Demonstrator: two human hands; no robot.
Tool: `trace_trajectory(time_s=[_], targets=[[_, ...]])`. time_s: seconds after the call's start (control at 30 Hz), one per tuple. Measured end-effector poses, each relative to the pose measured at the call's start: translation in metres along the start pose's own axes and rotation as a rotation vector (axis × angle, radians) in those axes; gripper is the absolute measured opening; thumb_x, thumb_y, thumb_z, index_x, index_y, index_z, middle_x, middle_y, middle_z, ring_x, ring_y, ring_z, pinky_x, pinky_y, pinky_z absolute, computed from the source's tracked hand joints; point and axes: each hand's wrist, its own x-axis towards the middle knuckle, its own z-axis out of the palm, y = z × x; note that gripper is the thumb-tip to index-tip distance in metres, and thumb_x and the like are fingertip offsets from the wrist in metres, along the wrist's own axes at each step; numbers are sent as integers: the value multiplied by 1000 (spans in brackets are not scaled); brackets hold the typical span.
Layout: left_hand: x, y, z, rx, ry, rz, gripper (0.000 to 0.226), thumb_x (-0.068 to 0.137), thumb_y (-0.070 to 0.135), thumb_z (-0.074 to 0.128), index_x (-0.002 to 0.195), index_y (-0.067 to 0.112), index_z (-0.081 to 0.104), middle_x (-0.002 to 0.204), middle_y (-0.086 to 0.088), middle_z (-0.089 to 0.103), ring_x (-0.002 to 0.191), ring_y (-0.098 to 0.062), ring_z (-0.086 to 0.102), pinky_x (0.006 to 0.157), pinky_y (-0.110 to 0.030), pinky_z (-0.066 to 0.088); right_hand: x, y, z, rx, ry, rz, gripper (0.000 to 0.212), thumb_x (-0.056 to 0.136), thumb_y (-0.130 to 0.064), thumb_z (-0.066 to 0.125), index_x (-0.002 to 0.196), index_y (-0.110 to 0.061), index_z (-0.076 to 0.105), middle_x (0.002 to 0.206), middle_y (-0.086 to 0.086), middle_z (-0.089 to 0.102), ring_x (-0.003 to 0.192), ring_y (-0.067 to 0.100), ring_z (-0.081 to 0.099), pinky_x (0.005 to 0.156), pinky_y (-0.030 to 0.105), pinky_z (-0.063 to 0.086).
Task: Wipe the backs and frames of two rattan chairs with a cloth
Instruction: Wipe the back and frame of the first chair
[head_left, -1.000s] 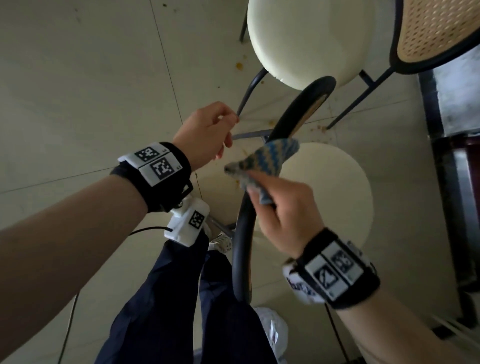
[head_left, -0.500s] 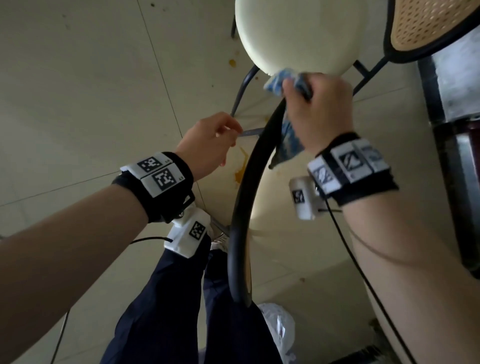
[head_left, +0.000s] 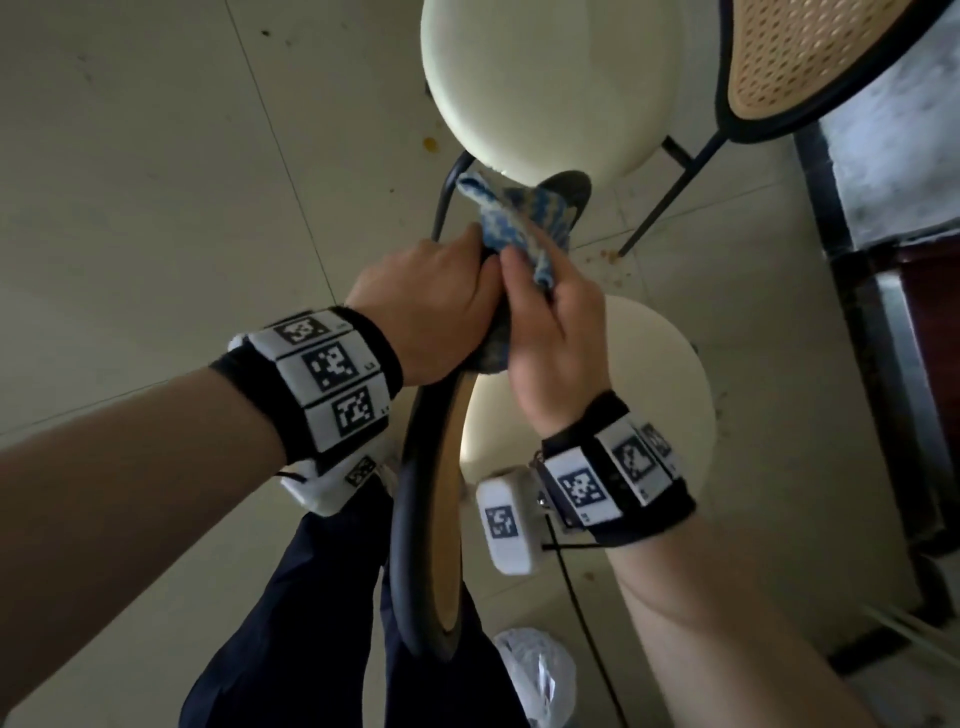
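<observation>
Nearest: dark trouser legs at bottom centre, a crumpled plastic bag on the floor just right of them. Both forearms wear black wristbands with square-code tags; a small white tagged box hangs under each wrist.

Near chair's black back frame runs edge-on from bottom centre up to the hands, tan rattan panel visible inside the rim. Its cream round seat sits right of the frame, behind the right wrist.

Left hand: fingers curled together over the top of the frame, gripping it; fingertips hidden on the far side. Right hand: touching the left, thumb and fingers pinching the blue-and-white cloth against the frame top. Cloth bunches out above both hands and wraps the frame's upper end; a bit of it also shows below, between the palms.

Further off: second chair, cream seat top centre, thin black legs below it, rattan back in black rim top right. Pale tiled floor with a few orange-brown spots near the chair legs. Dark furniture edge along the right side.
</observation>
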Motion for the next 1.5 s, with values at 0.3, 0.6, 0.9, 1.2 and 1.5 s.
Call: trace_trajectory(time_s=[0.3,0.6,0.9,1.2,1.5], targets=[[-5,8,8,37,52,-138,35,104,54,19,96,26,37,65,4,52,54,-17,51,49,-29,27,80,37,-6,8,251,108,33,101,-35,40,100,-12,65,82,1,66,74,10,63,66,22,51],[-3,5,9,47,43,-130,38,102,59,16,97,28,37,65,8,54,54,-13,52,51,-29,28,122,116,-14,193,234,687,32,105,-26,35,120,-13,60,115,15,62,110,30,57,77,21,37],[-3,3,10,-25,48,-116,37,102,59,18,99,27,38,70,9,52,58,-11,50,54,-33,29,8,51,22,390,73,344,17,82,-16,42,68,-24,50,61,-8,52,61,14,48,60,34,39],[-2,0,10,-126,30,-107,38,98,60,20,97,27,38,73,8,53,63,-13,52,64,-35,34,-24,41,19,112,7,67,30,96,-17,36,114,-3,55,100,10,66,88,18,61,76,24,48],[-3,1,9,-117,29,-108,36,103,58,21,100,28,42,72,6,59,61,-13,57,54,-28,33,79,75,3,-26,226,301,23,95,-7,40,110,1,55,102,13,57,96,30,56,88,42,48]])
